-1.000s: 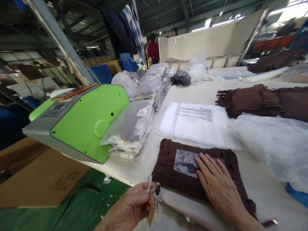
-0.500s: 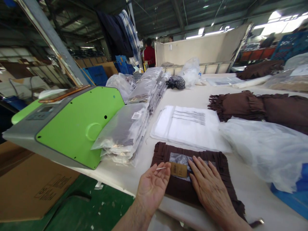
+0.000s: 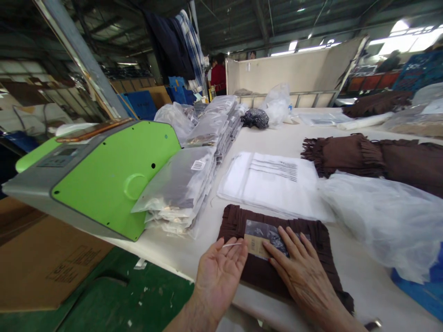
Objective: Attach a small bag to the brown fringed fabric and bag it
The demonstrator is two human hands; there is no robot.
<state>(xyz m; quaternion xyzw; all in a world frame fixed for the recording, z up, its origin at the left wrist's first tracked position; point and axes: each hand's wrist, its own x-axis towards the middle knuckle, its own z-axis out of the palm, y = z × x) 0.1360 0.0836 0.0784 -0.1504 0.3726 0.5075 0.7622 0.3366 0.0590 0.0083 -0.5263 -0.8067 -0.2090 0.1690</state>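
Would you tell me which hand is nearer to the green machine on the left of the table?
Left. The left hand is open, palm up, at the folded brown cloth's near-left edge, toward the green machine; the right hand lies flat on the cloth, farther away.

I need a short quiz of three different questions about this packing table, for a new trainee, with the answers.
1. True or false: the right hand lies flat on the brown cloth.
2. What colour is the machine to the left of the stack of filled bags?
3. What does the left hand touch at its fingertips? A) a paper tag B) scissors C) a bottle

Key: 1 true; 2 green; 3 A
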